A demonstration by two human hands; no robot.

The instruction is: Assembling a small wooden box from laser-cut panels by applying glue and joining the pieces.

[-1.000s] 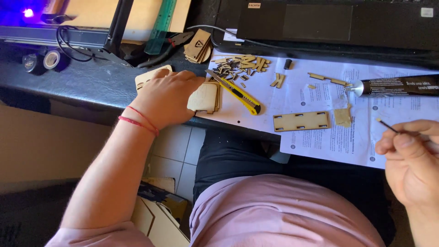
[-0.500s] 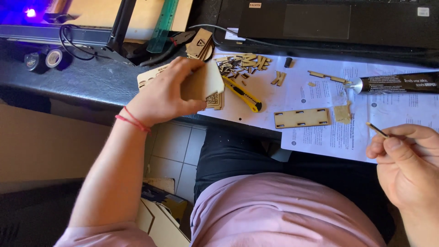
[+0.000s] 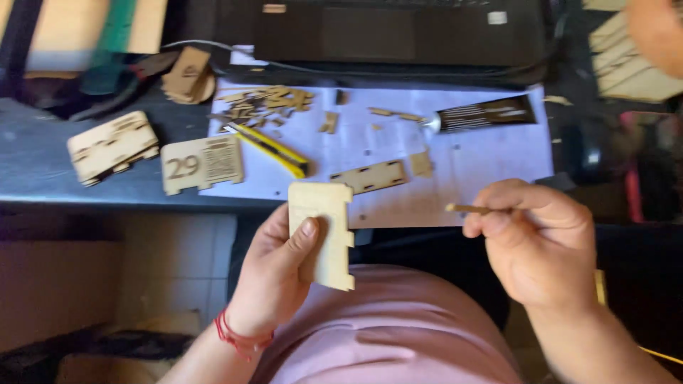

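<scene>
Dark worktop (image 3: 43, 163) under white paper sheets (image 3: 484, 153); left hand (image 3: 274, 274) clamped on wooden panel (image 3: 324, 235), right hand (image 3: 537, 245) pinching thin stick (image 3: 466, 209).

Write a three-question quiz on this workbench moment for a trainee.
1. True or false: the left hand holds a notched wooden panel off the table.
2. What does the right hand pinch? A) a thin stick B) the yellow knife C) the glue tube
3. Fill in: the knife lies partly on the white ____.

Key: 1 true; 2 A; 3 paper.
</scene>
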